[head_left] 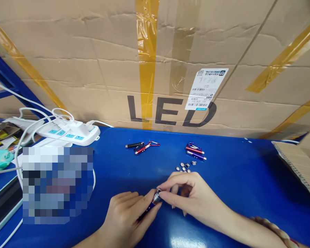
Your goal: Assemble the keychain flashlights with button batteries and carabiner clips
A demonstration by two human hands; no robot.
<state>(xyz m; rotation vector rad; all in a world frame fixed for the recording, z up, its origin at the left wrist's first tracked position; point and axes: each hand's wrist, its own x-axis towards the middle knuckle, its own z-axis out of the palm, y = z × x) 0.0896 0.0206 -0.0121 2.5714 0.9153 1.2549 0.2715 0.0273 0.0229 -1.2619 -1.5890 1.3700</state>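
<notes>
My left hand (125,213) is wrapped round a small dark blue pen-shaped flashlight (150,207), its silver end pointing up and away from me. Thumb and index finger of my right hand (191,193) pinch at that silver end (157,195). Whether a small part sits between those fingertips is hidden. Just beyond my right hand lie several button cells (182,165) and small metal bits (193,163). Farther back are a red flashlight (195,149) with a blue carabiner and a purple one (196,155). To their left lie a black flashlight (134,145) and a red one (142,148).
A large cardboard box (105,69) marked LED stands behind the blue table (113,165). At left are a white power strip (80,137), tangled cables (20,137) and a pixelated patch (58,186). An open cardboard box (297,168) edges in at right.
</notes>
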